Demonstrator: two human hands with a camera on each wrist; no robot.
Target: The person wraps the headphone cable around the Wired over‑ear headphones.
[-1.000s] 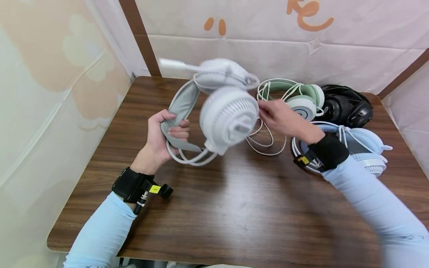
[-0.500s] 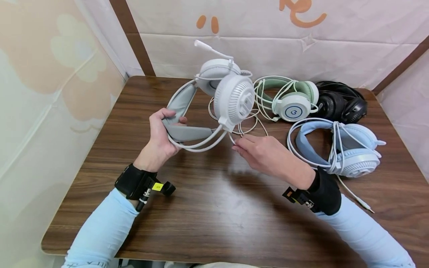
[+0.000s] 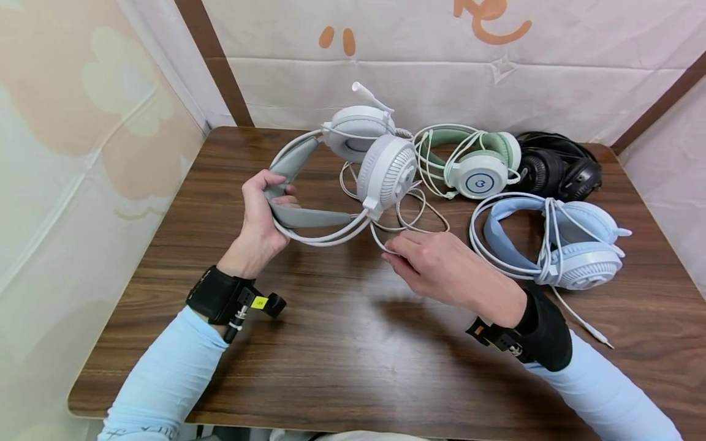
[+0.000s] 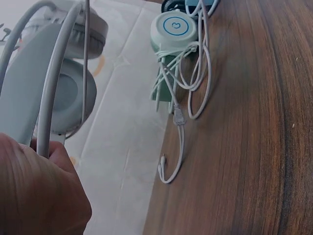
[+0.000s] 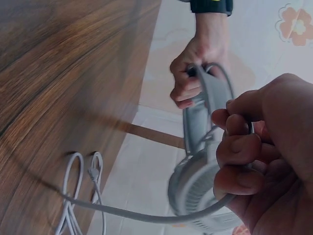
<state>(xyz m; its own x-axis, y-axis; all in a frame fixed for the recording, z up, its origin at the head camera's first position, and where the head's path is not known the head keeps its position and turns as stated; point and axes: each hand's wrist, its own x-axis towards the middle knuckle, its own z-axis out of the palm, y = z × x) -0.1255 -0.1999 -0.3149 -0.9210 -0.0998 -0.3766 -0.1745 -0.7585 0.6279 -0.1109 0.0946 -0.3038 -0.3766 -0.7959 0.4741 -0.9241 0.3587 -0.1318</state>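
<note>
A white headset [image 3: 386, 168] with a grey padded headband and a raised microphone is held above the table. My left hand [image 3: 260, 214] grips it by the headband, fingers curled round the band and pad. My right hand [image 3: 441, 266] pinches the headset's white cable [image 5: 142, 215] just below the nearer ear cup; in the right wrist view the fingers curl round that cable. The rest of the cable lies in loose loops on the table behind the right hand. In the left wrist view the left hand [image 4: 41, 188] holds the band [image 4: 54, 83].
To the right lie a green-and-white headset [image 3: 480, 174], a black headset [image 3: 562, 171] and a light blue headset [image 3: 584, 263], the blue one with its cable wound round it and the plug end trailing. The wooden table [image 3: 331, 367] meets a patterned wall covering behind.
My right hand has come down and toward me from the headset's far side to below the ear cup, with the cable. The headset has turned, its microphone now pointing up; the left hand keeps its grip.
</note>
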